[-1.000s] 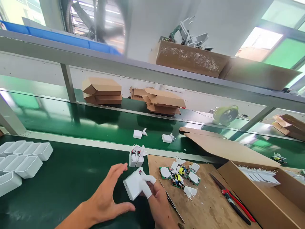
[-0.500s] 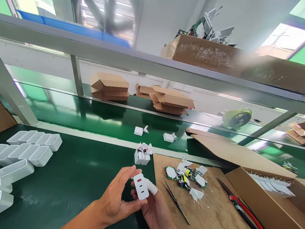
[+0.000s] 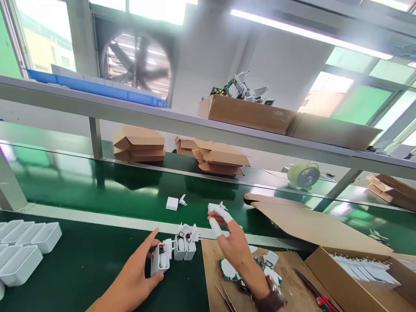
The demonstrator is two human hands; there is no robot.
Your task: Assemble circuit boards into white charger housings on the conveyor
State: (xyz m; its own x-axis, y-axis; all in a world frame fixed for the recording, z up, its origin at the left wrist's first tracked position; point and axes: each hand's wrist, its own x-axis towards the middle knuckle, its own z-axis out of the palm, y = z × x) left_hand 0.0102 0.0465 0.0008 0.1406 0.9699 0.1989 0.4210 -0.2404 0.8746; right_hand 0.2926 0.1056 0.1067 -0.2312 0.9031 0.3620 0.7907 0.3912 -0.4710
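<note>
My left hand (image 3: 139, 271) grips a white charger (image 3: 160, 260) by its sides, thumb in front and fingers behind. Its open end shows parts inside, and a white plug piece sticks out at the top. Just right of it, two more open white chargers (image 3: 184, 248) stand side by side on the green bench. My right hand (image 3: 229, 236), with white covers on its fingertips, reaches over the bench strip with fingers apart. Its fingertips are at a white charger (image 3: 213, 206) lying on the green belt; whether they touch it I cannot tell. Another white charger (image 3: 172, 203) lies further left.
White empty cases (image 3: 24, 260) stand in rows at left. On a brown board (image 3: 211, 281) lie circuit boards (image 3: 228, 269), tweezers (image 3: 225, 297) and red-handled pliers (image 3: 313, 288). A cardboard box (image 3: 344, 277) of white pieces is at right. A metal shelf (image 3: 182, 120) crosses above the belt.
Both hands were together on the charger; now only my left hand holds it, turned open end up. My right hand has moved away, up to the belt. The view has tilted upward.
</note>
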